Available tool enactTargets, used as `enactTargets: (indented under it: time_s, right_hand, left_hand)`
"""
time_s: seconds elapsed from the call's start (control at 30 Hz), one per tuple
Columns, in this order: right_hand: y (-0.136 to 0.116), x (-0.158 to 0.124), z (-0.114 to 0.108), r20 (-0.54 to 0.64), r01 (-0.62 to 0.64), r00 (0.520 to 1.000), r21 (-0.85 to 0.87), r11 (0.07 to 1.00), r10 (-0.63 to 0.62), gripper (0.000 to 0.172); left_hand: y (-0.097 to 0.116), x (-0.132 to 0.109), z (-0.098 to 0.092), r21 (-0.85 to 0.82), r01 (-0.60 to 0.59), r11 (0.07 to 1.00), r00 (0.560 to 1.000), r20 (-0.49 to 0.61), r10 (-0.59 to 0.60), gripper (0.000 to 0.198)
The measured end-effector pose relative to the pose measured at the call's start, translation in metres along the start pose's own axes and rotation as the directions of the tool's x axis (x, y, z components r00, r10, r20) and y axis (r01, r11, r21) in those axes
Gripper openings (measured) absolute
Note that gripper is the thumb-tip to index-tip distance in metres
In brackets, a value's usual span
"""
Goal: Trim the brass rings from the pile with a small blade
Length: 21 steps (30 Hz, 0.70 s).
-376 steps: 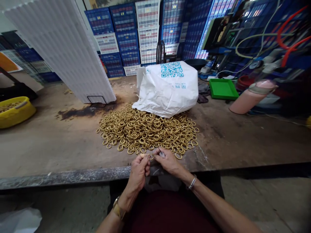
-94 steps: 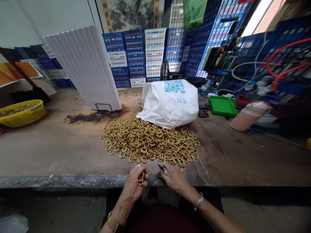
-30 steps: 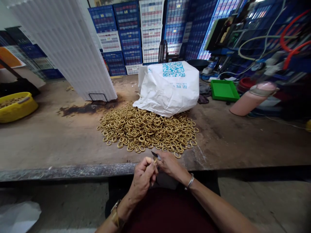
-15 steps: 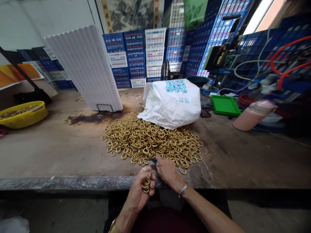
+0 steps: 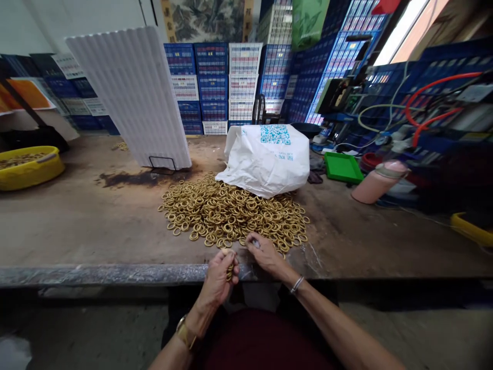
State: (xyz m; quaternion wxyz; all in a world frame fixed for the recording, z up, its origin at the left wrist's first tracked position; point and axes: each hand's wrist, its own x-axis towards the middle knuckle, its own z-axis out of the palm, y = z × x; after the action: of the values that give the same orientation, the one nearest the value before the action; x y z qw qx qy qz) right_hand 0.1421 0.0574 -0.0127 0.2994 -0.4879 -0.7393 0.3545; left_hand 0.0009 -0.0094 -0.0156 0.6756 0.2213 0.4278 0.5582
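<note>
A wide heap of brass rings (image 5: 231, 213) lies on the worn workbench (image 5: 96, 231) in front of me. My left hand (image 5: 219, 277) sits at the bench's front edge, fingers curled round a small stack of brass rings (image 5: 230, 270). Just to its right, my right hand (image 5: 264, 253) reaches into the near edge of the heap, fingers pinched on a small dark tool whose shape I cannot make out. A watch is on my left wrist, a bangle on my right.
A white plastic bag (image 5: 265, 159) rests behind the heap. A white corrugated panel (image 5: 131, 97) stands at the back left, a yellow tub (image 5: 29, 167) of rings far left. A green tray (image 5: 341, 167) and a pink flask (image 5: 375, 180) lie right. Blue and white crates (image 5: 231, 82) line the back.
My right hand has stayed at the near edge of the heap. My left hand still holds its stack of rings, now closer to the bench edge. The view has shifted slightly.
</note>
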Motion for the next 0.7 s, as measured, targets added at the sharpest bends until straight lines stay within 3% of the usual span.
enactTargets:
  time_s: [0.07, 0.17, 0.3, 0.43, 0.7]
  right_hand:
    - [0.000, -0.002, 0.000, -0.002, -0.005, 1.000, 0.084, 0.996, 0.005, 0.015]
    - [0.001, -0.004, 0.001, 0.000, -0.112, 0.993, 0.265, 0.958, 0.116, 0.016]
    - [-0.003, -0.011, -0.001, 0.094, -0.288, 0.955, 0.536, 0.793, 0.283, 0.024]
    - [-0.009, -0.021, -0.004, 0.231, -0.398, 0.914, 0.660, 0.637, 0.333, 0.030]
    - [-0.006, -0.027, -0.007, 0.485, -0.560, 0.827, 0.749, 0.353, 0.283, 0.025]
  left_hand:
    - [-0.003, 0.003, 0.001, 0.153, -0.079, 0.985, 0.996, -0.022, 0.084, 0.031]
    - [-0.007, 0.006, 0.001, 0.397, -0.237, 0.887, 0.967, 0.009, 0.255, 0.026]
    - [-0.009, 0.009, -0.002, 0.564, -0.411, 0.716, 0.899, 0.121, 0.421, 0.022]
    - [-0.007, 0.009, -0.003, 0.617, -0.490, 0.617, 0.855, 0.202, 0.477, 0.021]
    - [-0.007, 0.008, -0.005, 0.593, -0.557, 0.581, 0.828, 0.347, 0.440, 0.021]
